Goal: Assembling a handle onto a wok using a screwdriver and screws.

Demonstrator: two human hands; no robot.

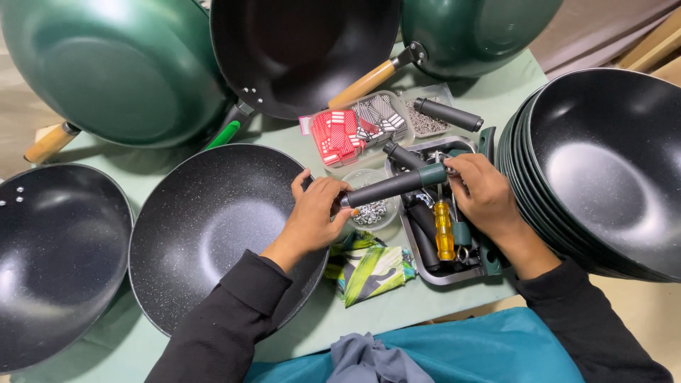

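Observation:
A black speckled wok [206, 227] lies on the table in front of me. My left hand [316, 213] grips its right rim where a dark handle [390, 186] with a green end meets the pan. My right hand [482, 195] holds the far green end of that handle, over a metal tray [425, 273]. A yellow-handled screwdriver [444, 228] lies in the tray just below the handle, beside other black handles.
A stack of black woks [603, 170] stands at the right. Green woks [113, 67] and another black wok [301, 50] lean at the back; one more [53, 262] lies left. Boxes of red tags [337, 136] and screws [425, 124], a washer cup [370, 211], a camouflage cloth [369, 269].

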